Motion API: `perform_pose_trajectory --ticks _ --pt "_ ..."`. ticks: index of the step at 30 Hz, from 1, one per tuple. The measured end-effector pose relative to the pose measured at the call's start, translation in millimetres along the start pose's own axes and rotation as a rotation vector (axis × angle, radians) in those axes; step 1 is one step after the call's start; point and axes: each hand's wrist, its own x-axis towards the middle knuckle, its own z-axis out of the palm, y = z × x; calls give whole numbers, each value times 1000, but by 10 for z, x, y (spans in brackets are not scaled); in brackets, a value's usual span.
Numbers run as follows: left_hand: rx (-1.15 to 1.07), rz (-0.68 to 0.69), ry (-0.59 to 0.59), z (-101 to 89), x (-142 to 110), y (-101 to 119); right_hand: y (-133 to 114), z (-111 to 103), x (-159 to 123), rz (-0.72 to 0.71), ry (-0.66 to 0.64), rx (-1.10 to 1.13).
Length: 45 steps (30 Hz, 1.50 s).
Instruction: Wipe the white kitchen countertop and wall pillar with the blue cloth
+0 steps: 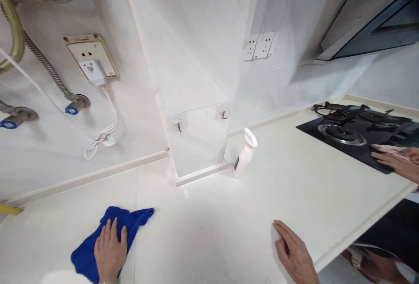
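Note:
My left hand lies flat on a crumpled blue cloth, fingers stretched out and thumb spread to the side. The cloth rests on the pale countertop at the lower left, with one corner poking out to the right. Over on the right, my right hand touches the counter near its front edge, its fingers extended and nothing visible in it. A white spray bottle stands upright beside the wall pillar, apart from both hands.
At the right, another person's hands press a light cloth on the black gas stove. A range hood overhangs it. A plugged-in cord and valves line the left wall. Hooks are on the pillar.

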Motion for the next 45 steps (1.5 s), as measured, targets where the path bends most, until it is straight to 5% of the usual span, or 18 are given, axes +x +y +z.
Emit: perform_pose_trajectory --ticks 5,11,18,23,29,37,45 --pt "27 80 99 -12 -525 39 48 18 -7 -39 17 6" --pt "57 356 212 -32 -1181 140 69 23 9 -73 36 14" --pt "80 734 216 -51 -1866 611 68 2 23 -96 21 4" --pt "59 820 103 -88 -2018 1060 63 -3 29 -87 9 -9" --pt "-63 922 -34 -163 -1821 1305 49 -21 37 -63 14 -13" --pt "-136 924 -146 -157 -1542 1008 66 -13 42 -83 17 -36" --pt "-32 631 9 -177 -1394 64 109 -26 39 -116 13 -49"
